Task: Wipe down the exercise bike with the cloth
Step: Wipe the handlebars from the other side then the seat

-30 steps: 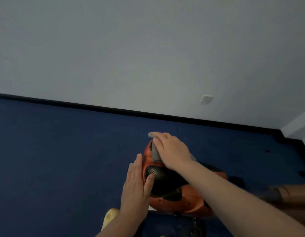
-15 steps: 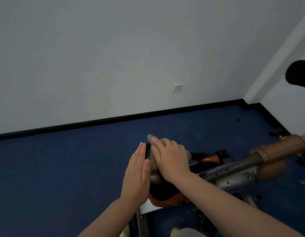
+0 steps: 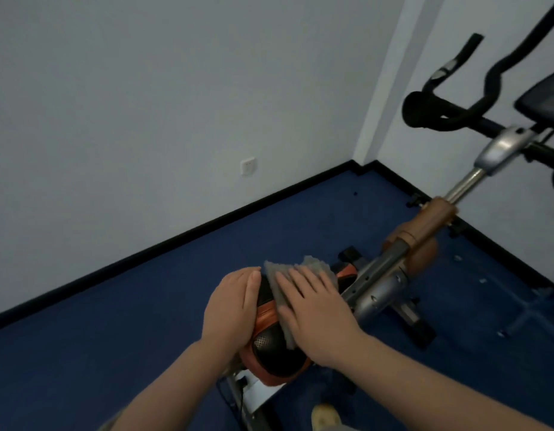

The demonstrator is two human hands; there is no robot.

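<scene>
Two hands on bike | right hand (image 3: 313,309) flat, fingers straight, pressing soft limp grey cloth (image 3: 277,283) onto orange-black padded saddle (image 3: 271,349) | left hand (image 3: 230,309) flat, steadying saddle's side | cloth light, bunches easily; best pressed under palm.

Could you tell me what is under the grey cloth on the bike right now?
The grey cloth lies over the orange-and-black saddle, pressed flat by the right hand. The left hand rests on the saddle's side. The saddle surface beneath the cloth and palm is hidden.
</scene>
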